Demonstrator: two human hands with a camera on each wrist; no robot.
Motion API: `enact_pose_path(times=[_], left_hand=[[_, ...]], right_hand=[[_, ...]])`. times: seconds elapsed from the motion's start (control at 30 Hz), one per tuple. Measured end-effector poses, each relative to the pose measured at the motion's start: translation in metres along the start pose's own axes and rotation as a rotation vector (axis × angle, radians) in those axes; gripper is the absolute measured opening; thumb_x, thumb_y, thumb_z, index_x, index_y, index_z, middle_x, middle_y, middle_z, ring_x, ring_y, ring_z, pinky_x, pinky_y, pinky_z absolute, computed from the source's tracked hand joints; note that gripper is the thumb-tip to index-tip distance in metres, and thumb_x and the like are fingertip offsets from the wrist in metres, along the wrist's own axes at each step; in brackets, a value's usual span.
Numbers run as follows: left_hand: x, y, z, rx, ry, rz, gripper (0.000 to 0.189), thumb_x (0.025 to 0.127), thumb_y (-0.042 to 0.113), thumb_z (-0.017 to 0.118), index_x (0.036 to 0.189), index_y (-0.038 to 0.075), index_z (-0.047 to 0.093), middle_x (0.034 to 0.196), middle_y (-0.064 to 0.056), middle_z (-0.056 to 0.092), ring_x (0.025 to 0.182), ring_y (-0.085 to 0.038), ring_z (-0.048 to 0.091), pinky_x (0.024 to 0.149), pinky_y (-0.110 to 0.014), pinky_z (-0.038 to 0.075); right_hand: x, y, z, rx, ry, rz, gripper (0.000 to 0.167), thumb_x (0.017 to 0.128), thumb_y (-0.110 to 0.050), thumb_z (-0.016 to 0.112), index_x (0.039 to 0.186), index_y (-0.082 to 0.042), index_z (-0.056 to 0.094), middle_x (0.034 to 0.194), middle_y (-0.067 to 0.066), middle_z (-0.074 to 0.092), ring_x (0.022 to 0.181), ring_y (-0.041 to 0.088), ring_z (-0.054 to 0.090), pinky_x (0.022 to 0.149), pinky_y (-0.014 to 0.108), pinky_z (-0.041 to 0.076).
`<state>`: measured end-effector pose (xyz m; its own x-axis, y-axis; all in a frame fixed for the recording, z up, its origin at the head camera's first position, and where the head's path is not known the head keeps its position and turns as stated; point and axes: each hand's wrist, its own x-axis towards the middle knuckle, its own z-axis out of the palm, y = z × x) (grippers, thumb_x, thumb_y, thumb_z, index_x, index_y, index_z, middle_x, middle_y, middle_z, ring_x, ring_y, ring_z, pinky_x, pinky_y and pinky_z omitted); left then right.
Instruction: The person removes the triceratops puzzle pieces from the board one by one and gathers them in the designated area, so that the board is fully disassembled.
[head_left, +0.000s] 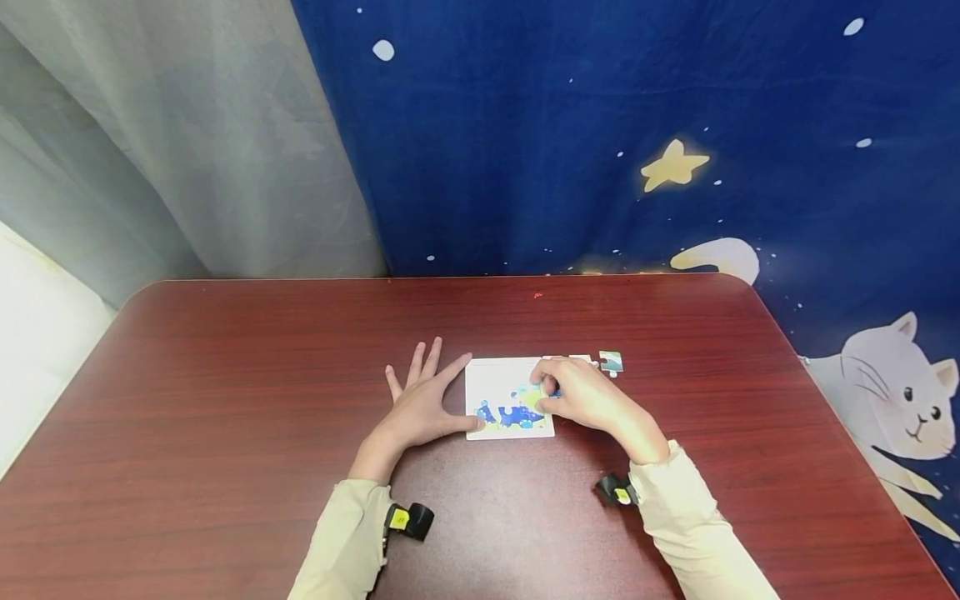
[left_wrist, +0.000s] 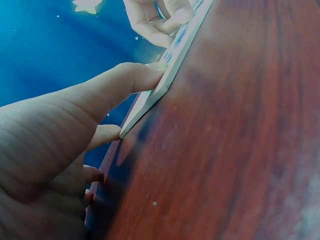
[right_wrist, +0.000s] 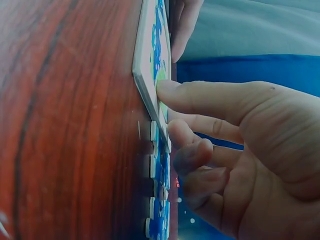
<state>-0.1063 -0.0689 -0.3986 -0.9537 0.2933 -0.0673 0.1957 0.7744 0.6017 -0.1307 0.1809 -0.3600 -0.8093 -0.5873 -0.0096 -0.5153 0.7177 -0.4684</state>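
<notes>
A white-rimmed jigsaw puzzle board (head_left: 489, 379) lies flat on the table, with blue, green and yellow pieces (head_left: 517, 418) fitted along its lower part. My left hand (head_left: 420, 402) is spread at the board's left side, thumb on the lower left corner and index fingertip at the upper left one. At the right side, my right hand (head_left: 588, 395) has its fingers bent and pinches a yellow-green puzzle piece (head_left: 531, 397) at the board's surface. In the right wrist view the thumb (right_wrist: 190, 97) presses on that green area; the piece's outline is partly hidden.
Several loose puzzle pieces (right_wrist: 159, 215) lie beside the board, partly behind my right hand; one (head_left: 611, 361) sits at their right end. The dark red table (head_left: 262, 358) ends at a blue curtain (head_left: 525, 167) and a grey curtain (head_left: 187, 125).
</notes>
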Motion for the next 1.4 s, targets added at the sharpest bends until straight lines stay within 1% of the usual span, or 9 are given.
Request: enact_pose_path(times=[0.1,0.3,0.5,0.73,0.83,0.93,1.17,1.3,1.4], left_hand=[[0.001,0.0,0.0,-0.001,0.001,-0.001,0.095,0.065,0.053,0.078,0.145,0.026,0.035,0.155,-0.014,0.004,0.14,-0.033,-0.007,0.095,-0.068,-0.015],[0.0,0.002,0.0,-0.004,0.0,-0.003,0.094,0.065,0.053,0.077,0.145,0.026,0.035,0.155,-0.014,0.004,0.14,-0.033,-0.007,0.095,-0.068,-0.015],[-0.002,0.002,-0.001,-0.009,0.001,-0.013,0.094,0.065,0.053,0.077,0.145,0.026,0.036,0.155,-0.014,0.004,0.14,-0.033,-0.007,0.094,-0.068,-0.015],[-0.002,0.001,-0.002,-0.017,-0.004,-0.008,0.094,0.065,0.053,0.077,0.145,0.025,0.036,0.155,-0.014,0.004,0.139,-0.033,-0.007,0.094,-0.068,-0.015],[-0.002,0.002,-0.002,-0.017,-0.003,-0.01,0.094,0.065,0.053,0.077,0.145,0.025,0.036,0.155,-0.014,0.004,0.14,-0.033,-0.007,0.095,-0.067,-0.016],[-0.002,0.002,-0.001,-0.015,0.0,-0.005,0.094,0.065,0.053,0.078,0.145,0.025,0.036,0.155,-0.014,0.004,0.14,-0.033,-0.006,0.094,-0.068,-0.015],[-0.002,0.002,0.0,-0.001,-0.009,0.007,0.094,0.065,0.053,0.077,0.145,0.025,0.036,0.155,-0.014,0.004,0.14,-0.033,-0.007,0.094,-0.068,-0.014],[-0.003,0.003,-0.001,-0.007,-0.007,0.013,0.093,0.066,0.053,0.077,0.145,0.025,0.036,0.155,-0.014,0.004,0.139,-0.033,-0.007,0.094,-0.068,-0.014],[-0.005,0.002,-0.002,-0.016,0.001,0.01,0.093,0.066,0.052,0.077,0.145,0.024,0.036,0.155,-0.014,0.003,0.139,-0.034,-0.007,0.094,-0.068,-0.015]], right_hand=[[0.0,0.001,0.0,0.003,0.008,0.0,0.025,0.073,-0.012,0.077,0.093,-0.007,0.062,0.073,-0.004,0.053,0.064,0.009,0.046,0.064,0.028,0.041],[0.001,0.0,0.001,0.02,0.028,0.005,0.028,0.072,-0.009,0.078,0.087,-0.013,0.055,0.076,-0.003,0.052,0.067,0.012,0.047,0.062,0.028,0.04],[0.002,-0.004,0.003,0.068,0.01,0.035,0.028,0.073,-0.006,0.077,0.088,-0.01,0.054,0.076,-0.001,0.055,0.064,0.011,0.048,0.062,0.028,0.042],[0.001,-0.006,0.002,0.071,0.008,0.089,0.026,0.073,-0.006,0.077,0.088,-0.01,0.056,0.075,-0.002,0.055,0.064,0.011,0.048,0.062,0.027,0.041],[0.002,-0.006,0.001,0.06,0.013,0.079,0.024,0.072,-0.008,0.076,0.087,-0.01,0.057,0.074,-0.003,0.055,0.064,0.01,0.048,0.062,0.027,0.041],[0.002,-0.003,-0.001,0.042,0.027,0.044,0.023,0.072,-0.01,0.076,0.087,-0.01,0.059,0.073,-0.004,0.056,0.062,0.009,0.047,0.061,0.026,0.041],[-0.003,0.008,-0.016,0.068,0.093,-0.021,0.025,0.071,-0.013,0.078,0.09,-0.007,0.063,0.073,-0.004,0.06,0.058,0.007,0.049,0.056,0.023,0.043],[-0.008,0.017,-0.031,0.05,0.142,-0.032,0.025,0.07,-0.014,0.078,0.09,-0.009,0.063,0.071,-0.006,0.06,0.058,0.008,0.049,0.057,0.024,0.043],[-0.012,0.023,-0.043,0.018,0.149,-0.015,0.024,0.071,-0.014,0.078,0.089,-0.011,0.063,0.069,-0.007,0.059,0.059,0.009,0.048,0.059,0.025,0.043]])
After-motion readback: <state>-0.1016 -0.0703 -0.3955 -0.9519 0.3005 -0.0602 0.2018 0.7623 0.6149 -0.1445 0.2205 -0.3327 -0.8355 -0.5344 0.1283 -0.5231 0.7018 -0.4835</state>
